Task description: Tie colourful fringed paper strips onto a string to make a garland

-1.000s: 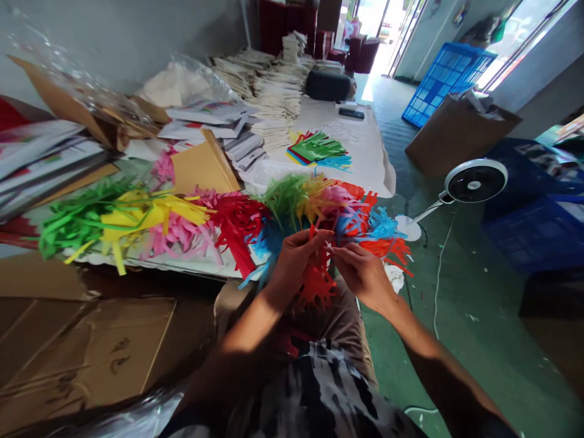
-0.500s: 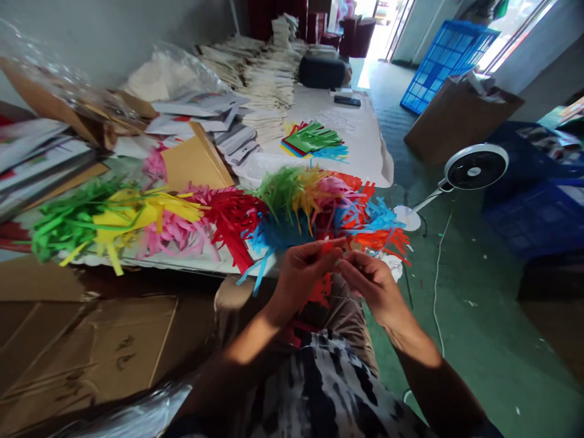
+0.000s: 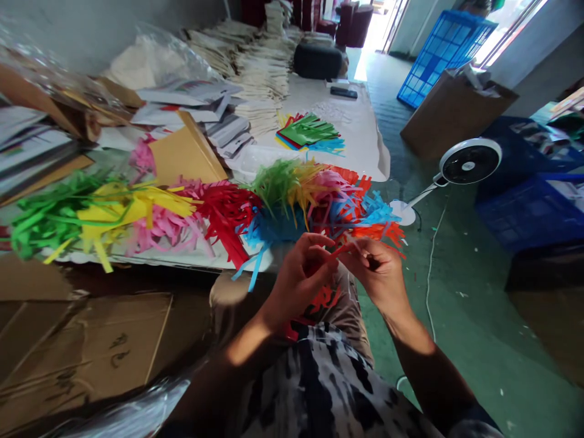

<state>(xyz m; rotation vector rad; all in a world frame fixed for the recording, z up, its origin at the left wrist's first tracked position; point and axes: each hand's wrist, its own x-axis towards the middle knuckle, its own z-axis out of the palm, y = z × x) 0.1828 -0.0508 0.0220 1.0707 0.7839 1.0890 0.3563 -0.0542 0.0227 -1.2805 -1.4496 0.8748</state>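
Both hands are close together above the lap. My left hand (image 3: 301, 277) is closed, pinching a red-orange paper tassel (image 3: 325, 297) whose cut strips hang down below the fingers. My right hand (image 3: 378, 271) pinches a narrow twisted part of the same red paper, between thumb and fingertips. Just beyond the hands, fringed paper tassels in orange, light blue (image 3: 376, 210), pink, yellow and green lie heaped on the table edge. Dark red tassels (image 3: 228, 213) and a blue one (image 3: 278, 225) lie to the left of the hands. The fingers partly hide the held paper.
Flat fringed sheets (image 3: 312, 134) lie farther back on the white table cover, near a dark phone-like object (image 3: 344, 92). Stacks of cream cloth (image 3: 262, 73), envelopes and plastic fill the back left. A white fan (image 3: 469, 165) stands right; flattened cardboard (image 3: 114, 340) lies below left.
The right fingers have shifted their grip, and the red paper between the hands now shows as a narrow slanted piece. The view has shifted slightly, moving the table things left and up.
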